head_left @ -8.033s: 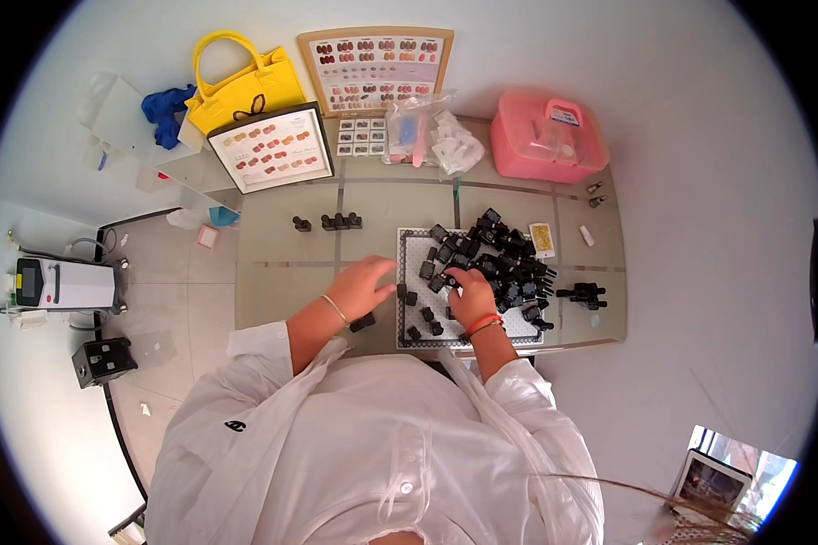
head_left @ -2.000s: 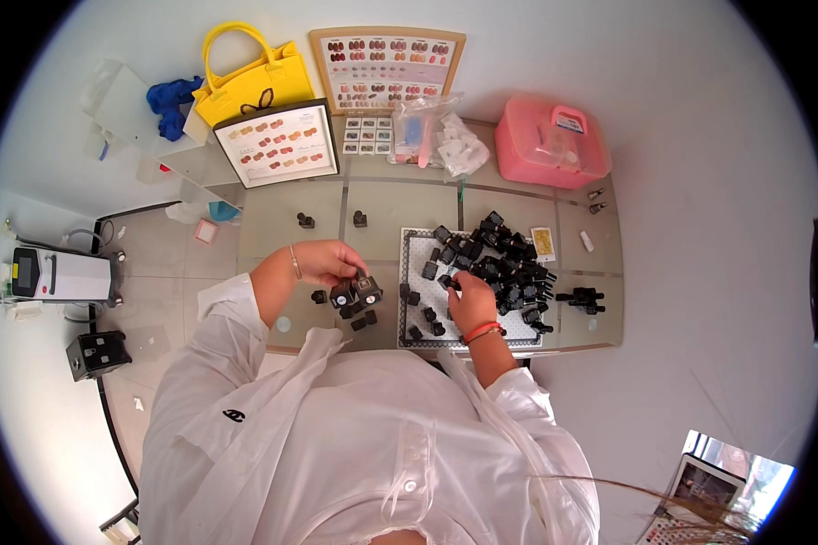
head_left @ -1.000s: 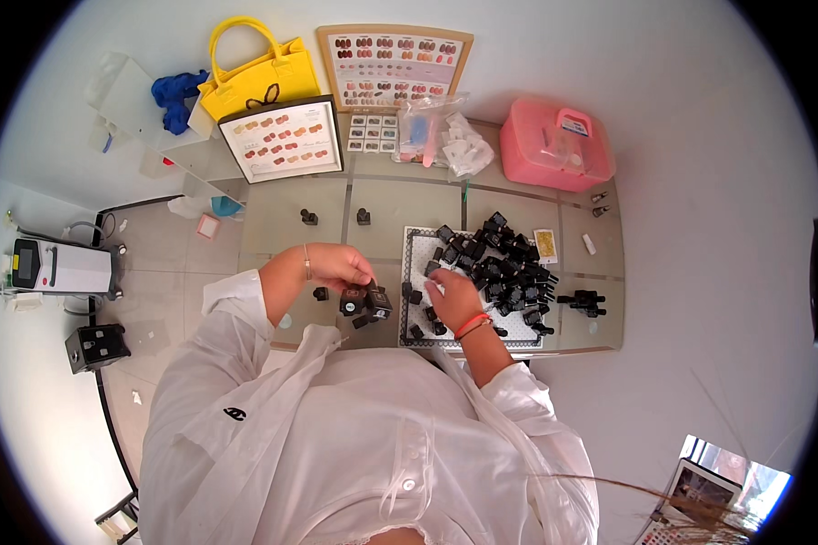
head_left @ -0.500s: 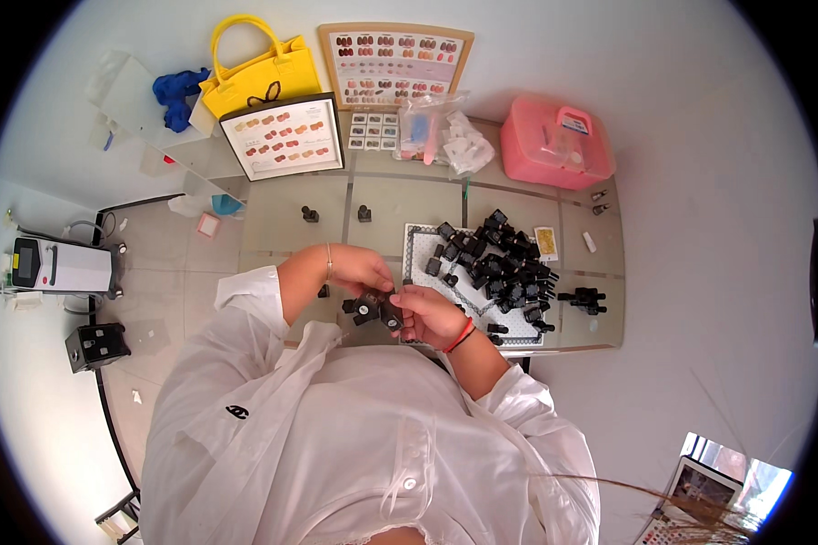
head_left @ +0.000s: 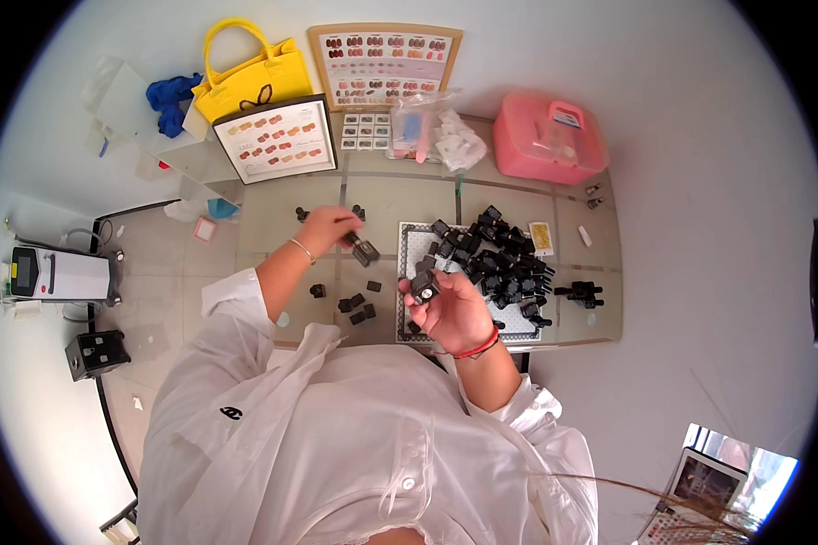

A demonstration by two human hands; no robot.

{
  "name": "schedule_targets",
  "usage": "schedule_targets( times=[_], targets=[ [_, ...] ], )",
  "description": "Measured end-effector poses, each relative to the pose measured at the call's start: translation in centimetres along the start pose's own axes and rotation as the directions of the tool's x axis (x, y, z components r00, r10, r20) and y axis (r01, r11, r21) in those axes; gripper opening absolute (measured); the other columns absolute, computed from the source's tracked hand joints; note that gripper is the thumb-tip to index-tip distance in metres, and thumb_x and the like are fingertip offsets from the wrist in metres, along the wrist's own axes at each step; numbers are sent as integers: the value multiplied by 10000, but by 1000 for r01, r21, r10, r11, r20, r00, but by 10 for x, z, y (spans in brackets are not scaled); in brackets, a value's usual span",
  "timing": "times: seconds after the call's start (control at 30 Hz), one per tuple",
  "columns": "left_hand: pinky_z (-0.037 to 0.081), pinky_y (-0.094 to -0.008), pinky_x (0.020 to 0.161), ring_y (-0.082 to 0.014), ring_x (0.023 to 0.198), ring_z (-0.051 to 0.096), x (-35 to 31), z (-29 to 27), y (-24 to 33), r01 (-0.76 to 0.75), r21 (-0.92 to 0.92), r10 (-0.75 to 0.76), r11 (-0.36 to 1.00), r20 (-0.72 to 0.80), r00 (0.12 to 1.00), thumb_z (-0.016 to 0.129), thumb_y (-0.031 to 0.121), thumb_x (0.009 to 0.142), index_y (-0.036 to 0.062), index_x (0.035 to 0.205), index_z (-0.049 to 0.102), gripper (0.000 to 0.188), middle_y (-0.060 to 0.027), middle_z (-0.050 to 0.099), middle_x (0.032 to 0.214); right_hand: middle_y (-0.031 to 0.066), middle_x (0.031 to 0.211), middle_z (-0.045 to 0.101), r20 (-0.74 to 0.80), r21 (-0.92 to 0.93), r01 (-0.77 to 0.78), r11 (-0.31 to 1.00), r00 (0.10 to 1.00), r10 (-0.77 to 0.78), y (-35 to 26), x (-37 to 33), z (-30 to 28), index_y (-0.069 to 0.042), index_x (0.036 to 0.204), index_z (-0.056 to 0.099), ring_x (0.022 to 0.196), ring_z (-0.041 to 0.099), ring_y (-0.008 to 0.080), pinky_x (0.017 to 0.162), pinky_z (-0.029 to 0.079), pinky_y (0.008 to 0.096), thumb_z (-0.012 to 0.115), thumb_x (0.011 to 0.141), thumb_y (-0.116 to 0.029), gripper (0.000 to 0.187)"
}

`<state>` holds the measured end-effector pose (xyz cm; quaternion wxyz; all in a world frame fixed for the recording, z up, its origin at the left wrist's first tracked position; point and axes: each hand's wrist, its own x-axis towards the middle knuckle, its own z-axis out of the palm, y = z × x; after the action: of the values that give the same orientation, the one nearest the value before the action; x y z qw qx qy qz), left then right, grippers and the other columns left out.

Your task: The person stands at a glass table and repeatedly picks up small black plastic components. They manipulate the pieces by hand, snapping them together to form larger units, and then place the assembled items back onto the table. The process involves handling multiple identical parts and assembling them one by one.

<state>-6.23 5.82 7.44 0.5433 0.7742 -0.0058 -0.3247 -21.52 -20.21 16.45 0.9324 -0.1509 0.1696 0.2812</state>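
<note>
A: Item one? A small black bottle (head_left: 424,287), gripped in the right hand (head_left: 454,313), fingers closed round it, above the white mat (head_left: 409,238).

B: And the left hand (head_left: 329,229)?

A: It pinched a black cap (head_left: 364,252) over the bench (head_left: 386,195). Loose black pieces (head_left: 354,309) lay below; a heap of black bottles (head_left: 500,259) sat right.

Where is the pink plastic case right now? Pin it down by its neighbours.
In the head view, the pink plastic case sits at the far right of the glass table, beside the clear bags and beyond the pile of small black bottles.
</note>
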Motion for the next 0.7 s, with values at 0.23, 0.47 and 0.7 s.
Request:
schedule_targets(
  times=[0.23,0.47,0.7],
  targets=[
    [521,-435,750,-367,867,625,6,0,-64,-264,855,458,446,35,888,663,137,846,61,947,632,131,-153,631,929,276,1127,630,-132,83,164,983,980,-152,-3,-9,8,55,833,574,946,676,347,755,606,339,501,955,-155,254],
    [515,-449,765,-364,878,620,3,17,-92,-296,901,411,317,150,899,643,116,857,36,879,580,105,-150,612,896,247,1151,620,-72,-121,342,932,933,-352,5,-25,22,-57,1037,522,955,650,337,800,562,379,459,943,-135,137],
    [533,-446,799,-369,931,635,-1,16,-67,-288,896,299,339,187,936,671,86,838,32,923,622,112,-154,645,962,208,1153,615,25,-71,387,919,922,-386,16,-41,13,-93,1080,496,948,625,331,823,506,400,473,908,-156,184]
  ],
)
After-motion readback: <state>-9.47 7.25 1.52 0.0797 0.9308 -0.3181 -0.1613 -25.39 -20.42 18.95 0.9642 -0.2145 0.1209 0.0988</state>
